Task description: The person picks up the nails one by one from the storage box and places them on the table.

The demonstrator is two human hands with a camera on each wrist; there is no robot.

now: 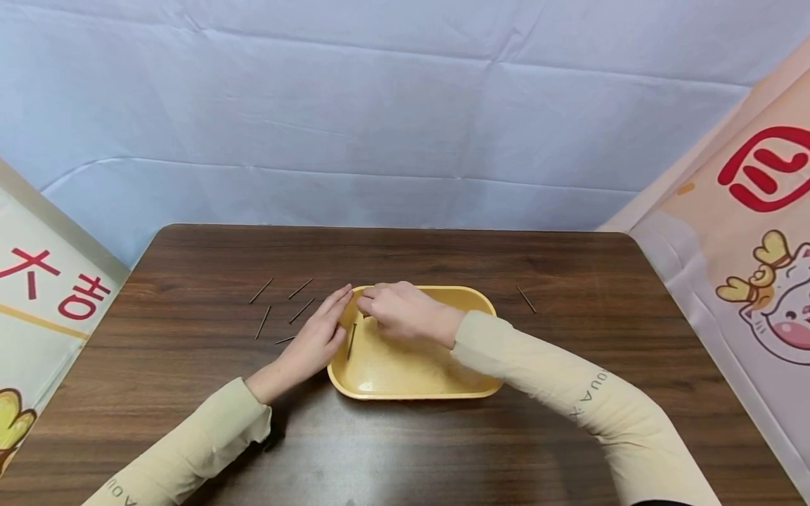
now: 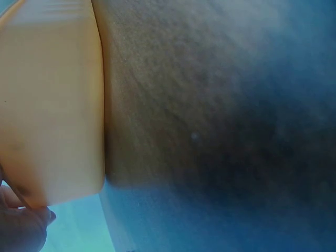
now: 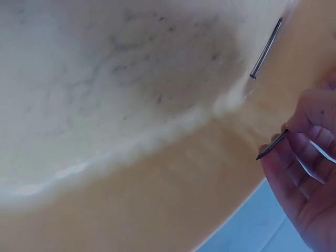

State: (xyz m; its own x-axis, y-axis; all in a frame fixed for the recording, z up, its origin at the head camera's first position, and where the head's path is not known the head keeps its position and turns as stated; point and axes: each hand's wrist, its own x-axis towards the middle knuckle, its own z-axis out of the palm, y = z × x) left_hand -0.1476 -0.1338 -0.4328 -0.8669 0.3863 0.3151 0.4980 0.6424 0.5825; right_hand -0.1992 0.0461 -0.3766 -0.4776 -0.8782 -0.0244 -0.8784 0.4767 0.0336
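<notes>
A yellow tray (image 1: 405,393) lies on the table. At its left end my left hand (image 1: 316,334) holds the rim; the left wrist view shows fingertips (image 2: 34,223) at a corner of the tray wall (image 2: 52,115). My right hand (image 1: 405,309) is over the tray's back left corner. Between thumb and fingers it pinches a thin dark nail (image 3: 272,145), its pointed end sticking out, as the right wrist view shows. A second nail (image 1: 351,342) lies inside the tray near the left wall, also seen as a nail (image 3: 266,48) in the right wrist view.
Several loose nails (image 1: 262,322) lie on the brown table (image 1: 209,337) left of the tray, one partly behind my left hand. Another nail (image 1: 526,300) lies right of the tray. A pale cloth (image 1: 380,126) hangs behind the table, with printed panels at both sides.
</notes>
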